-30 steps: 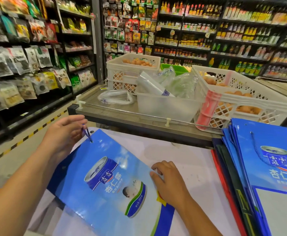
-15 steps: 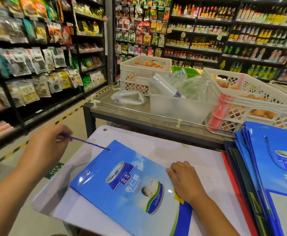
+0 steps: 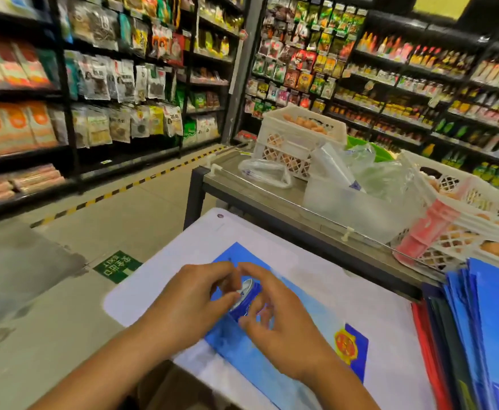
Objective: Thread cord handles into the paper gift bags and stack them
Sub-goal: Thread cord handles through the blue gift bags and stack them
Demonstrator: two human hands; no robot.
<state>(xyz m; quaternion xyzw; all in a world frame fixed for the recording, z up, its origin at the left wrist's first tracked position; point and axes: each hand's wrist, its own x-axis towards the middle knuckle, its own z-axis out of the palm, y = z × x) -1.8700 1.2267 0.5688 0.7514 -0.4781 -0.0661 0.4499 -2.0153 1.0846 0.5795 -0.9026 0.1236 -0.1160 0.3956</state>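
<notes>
A blue paper gift bag [image 3: 325, 318] with a printed can lies flat on the white table [image 3: 345, 279]. Both hands hover over its upper half, fingertips nearly touching. My left hand [image 3: 195, 297] has thumb and forefinger pinched close together. My right hand [image 3: 280, 318] has curved, spread fingers, with the index reaching toward the left fingertips. Motion blur hides the cord, so I cannot tell whether either hand holds it. A small punched hole [image 3: 229, 258] shows near the bag's top corner. A stack of blue bags [image 3: 496, 306] lies at the right edge.
Behind the table stands a grey metal counter [image 3: 260, 196] carrying a white egg crate [image 3: 295, 137], a clear plastic tub [image 3: 345, 208] and a second egg crate [image 3: 464, 220]. Stocked shop shelves line the left and back. A floor aisle runs to the left.
My left hand, which was pulling the cord out to the left, has come back over the bag. My right hand has lifted off the bag's lower part to meet it. The camera has swung left.
</notes>
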